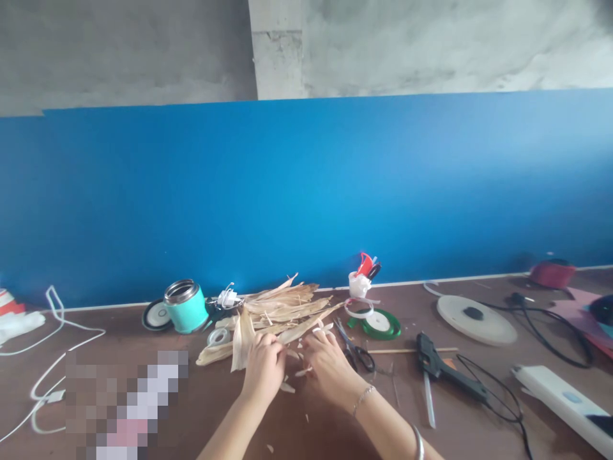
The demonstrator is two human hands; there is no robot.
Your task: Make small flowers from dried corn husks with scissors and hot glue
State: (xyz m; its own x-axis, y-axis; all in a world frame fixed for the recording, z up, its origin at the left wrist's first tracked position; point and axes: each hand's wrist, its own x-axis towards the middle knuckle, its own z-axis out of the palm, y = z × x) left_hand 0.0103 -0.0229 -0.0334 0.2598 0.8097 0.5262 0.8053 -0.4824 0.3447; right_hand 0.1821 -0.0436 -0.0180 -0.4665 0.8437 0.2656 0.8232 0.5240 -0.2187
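Note:
My left hand [264,367] is closed, its fingers curled at the near edge of a pile of dried corn husks [282,303]. One broad pale husk strip [243,338] runs up from beside its knuckles, and the fingers seem to pinch it. Close by on the right is my right hand [330,365], with bent fingers pressed together. Whatever lies in its fingertips is hidden, though small pale scraps [287,386] lie around it. Scissors [359,354] with dark handles rest just beyond the right hand, beside a green ribbon roll [393,327].
A teal thermos [186,308] and a clear tape roll [219,337] stand left of the husks. On the right lie a black glue gun [447,370] with its cord, a thin stick, a round white disc [474,319] and a white device [565,399]. A blue partition [306,191] backs the table.

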